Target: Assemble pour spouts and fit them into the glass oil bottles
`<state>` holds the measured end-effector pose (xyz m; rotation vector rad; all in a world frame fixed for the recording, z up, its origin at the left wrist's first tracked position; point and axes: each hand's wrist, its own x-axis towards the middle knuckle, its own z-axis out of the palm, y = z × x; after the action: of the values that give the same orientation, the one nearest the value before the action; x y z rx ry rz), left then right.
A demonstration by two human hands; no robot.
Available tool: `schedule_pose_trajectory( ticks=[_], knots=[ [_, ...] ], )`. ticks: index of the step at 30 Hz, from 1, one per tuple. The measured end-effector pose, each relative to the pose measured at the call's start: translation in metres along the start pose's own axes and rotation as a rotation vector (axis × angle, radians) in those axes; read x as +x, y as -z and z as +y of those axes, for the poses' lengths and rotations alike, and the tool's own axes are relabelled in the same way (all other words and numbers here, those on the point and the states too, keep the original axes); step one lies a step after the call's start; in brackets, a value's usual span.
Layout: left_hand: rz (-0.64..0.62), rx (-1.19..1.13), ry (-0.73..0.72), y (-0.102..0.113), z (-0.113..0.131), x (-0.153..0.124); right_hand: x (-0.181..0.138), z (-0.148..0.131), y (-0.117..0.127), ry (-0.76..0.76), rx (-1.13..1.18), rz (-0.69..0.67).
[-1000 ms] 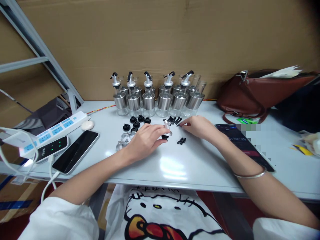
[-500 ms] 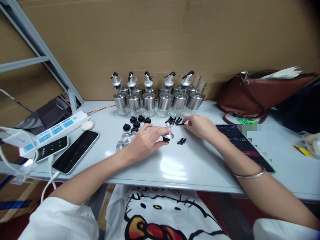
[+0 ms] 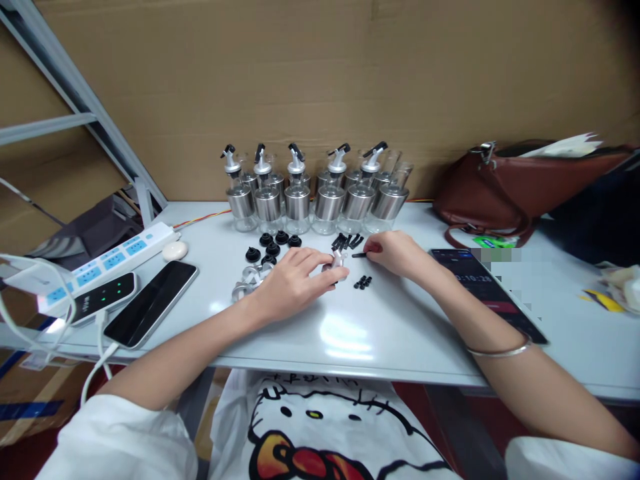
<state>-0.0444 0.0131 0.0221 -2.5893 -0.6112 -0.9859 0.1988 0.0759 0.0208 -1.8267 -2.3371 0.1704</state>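
Observation:
Between the thumb and fingers of my left hand (image 3: 293,283) is a silver pourer spout (image 3: 339,261), partly hidden by the fingers. My right hand (image 3: 395,252) pinches a small black lever (image 3: 359,255) just to the spout's right. More black levers (image 3: 342,241) lie in a group behind it. Small black caps (image 3: 363,283) sit in a cluster in front of the right hand. Several black stoppers (image 3: 271,249) lie beyond my left hand, and silver spout parts (image 3: 243,289) are beside its wrist.
Glass and steel oil bottles (image 3: 298,202) stand in rows at the back, several with pourers fitted. On the left are a power strip (image 3: 113,257) and a phone (image 3: 153,303). A tablet (image 3: 493,293) lies under my right forearm; a brown bag (image 3: 530,180) is behind it.
My right hand has drawn a black lever away from the group, toward the spout. In my left hand the spout has tilted and the thumb has moved up over it.

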Motion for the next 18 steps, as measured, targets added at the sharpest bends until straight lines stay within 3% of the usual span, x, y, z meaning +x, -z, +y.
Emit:
schedule_pose_trajectory(
  ticks=[4,9,18],
  knots=[
    [-0.023,-0.008,0.023,-0.001,-0.001,-0.001,-0.002,-0.008,0.007,0.011,0.169,-0.010],
    [-0.106,-0.005,0.064,-0.002,-0.001,-0.002,-0.007,-0.016,0.009,0.189,0.515,-0.028],
    [-0.138,-0.027,0.099,0.000,0.000,-0.001,-0.020,-0.032,0.014,0.393,0.736,0.076]
  ],
)
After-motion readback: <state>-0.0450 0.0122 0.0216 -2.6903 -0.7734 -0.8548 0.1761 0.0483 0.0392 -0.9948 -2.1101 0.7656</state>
